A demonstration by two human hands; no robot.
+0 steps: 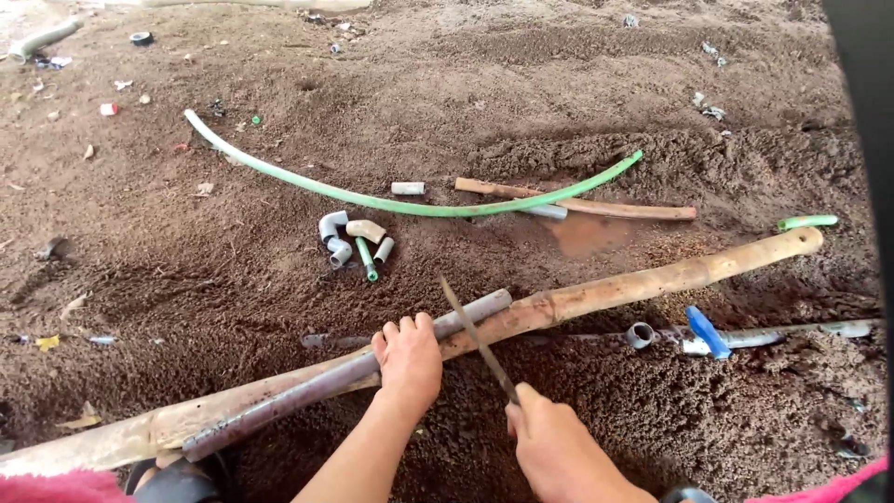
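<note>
My left hand (408,359) grips a grey pipe (349,377) and presses it against a long bamboo pole (652,279) lying across the soil. My right hand (557,447) holds a thin hacksaw blade (475,337), which slants up to the grey pipe just right of my left hand, near the pipe's end (498,300).
A long curved green hose (410,205) and a brown stick (605,207) lie farther off. Several short pipe fittings (352,240) sit in a cluster. A buried pipe with a blue valve handle (708,333) lies to the right. Loose brown soil covers the ground.
</note>
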